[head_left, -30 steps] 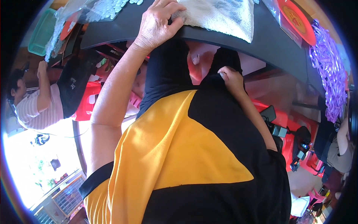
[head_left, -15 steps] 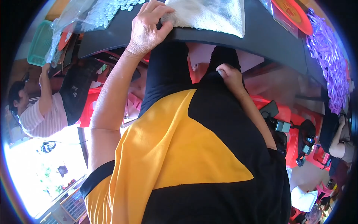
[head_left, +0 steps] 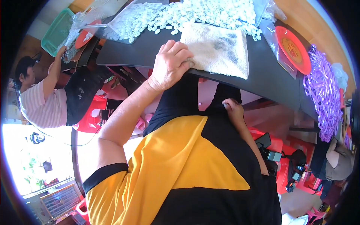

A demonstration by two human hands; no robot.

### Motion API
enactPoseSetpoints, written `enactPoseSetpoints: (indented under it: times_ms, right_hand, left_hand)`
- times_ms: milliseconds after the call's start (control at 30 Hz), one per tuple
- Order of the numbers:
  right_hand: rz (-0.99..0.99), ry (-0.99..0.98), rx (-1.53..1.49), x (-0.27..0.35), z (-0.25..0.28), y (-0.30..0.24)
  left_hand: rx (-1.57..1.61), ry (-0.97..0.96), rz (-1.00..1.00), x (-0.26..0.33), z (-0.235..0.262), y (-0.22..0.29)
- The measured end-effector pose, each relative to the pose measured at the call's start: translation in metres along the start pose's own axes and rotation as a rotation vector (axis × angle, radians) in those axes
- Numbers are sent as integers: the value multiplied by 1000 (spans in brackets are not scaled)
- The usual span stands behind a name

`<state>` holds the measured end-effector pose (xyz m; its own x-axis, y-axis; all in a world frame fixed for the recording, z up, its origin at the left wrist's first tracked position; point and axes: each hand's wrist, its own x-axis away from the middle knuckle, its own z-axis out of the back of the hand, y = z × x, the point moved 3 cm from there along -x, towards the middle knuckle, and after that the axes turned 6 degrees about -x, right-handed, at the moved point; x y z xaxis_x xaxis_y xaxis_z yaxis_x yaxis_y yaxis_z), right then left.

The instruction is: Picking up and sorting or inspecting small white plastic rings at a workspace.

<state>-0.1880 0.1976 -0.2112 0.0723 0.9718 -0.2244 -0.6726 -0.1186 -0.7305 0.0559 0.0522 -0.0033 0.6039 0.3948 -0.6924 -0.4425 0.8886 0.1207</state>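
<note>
A white towel-like cloth point(head_left: 221, 56) with dark grey smudges lies at the near edge of the black table point(head_left: 129, 54). At its lower left corner is my left hand point(head_left: 172, 63), the fingers curled and the thumb against them by the table's rim. The fingertips look grey, and whatever they may hold is hidden. My right hand point(head_left: 234, 110) sits low over my lap, fingers folded in and thumb pressed on top, its tip greyish. I cannot make out anything within it. Beyond the cloth spreads a heap of small white oval pieces point(head_left: 165, 17).
On the right are an orange-red plate point(head_left: 293, 50) and a pile of shiny purple ribbon point(head_left: 324, 92). A co-worker point(head_left: 43, 101) sits at left near a green basket point(head_left: 58, 33). Red stools point(head_left: 92, 114) stand beside the table, and another person point(head_left: 339, 161) is at far right.
The view has tipped so more of the table and the white pieces shows. My left hand has shifted slightly right along the cloth's corner, its fingers more curled. My right hand stays over my lap.
</note>
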Motion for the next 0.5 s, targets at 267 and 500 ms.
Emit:
enactPoseSetpoints:
  times_ms: [267,500]
  right_hand:
    - [524,67,-161,-38,84,-174]
    - [743,61,158,-168,81,-226]
  left_hand:
    - [8,165,255,-2,2,-19]
    - [-321,66,501,-2,9,-47]
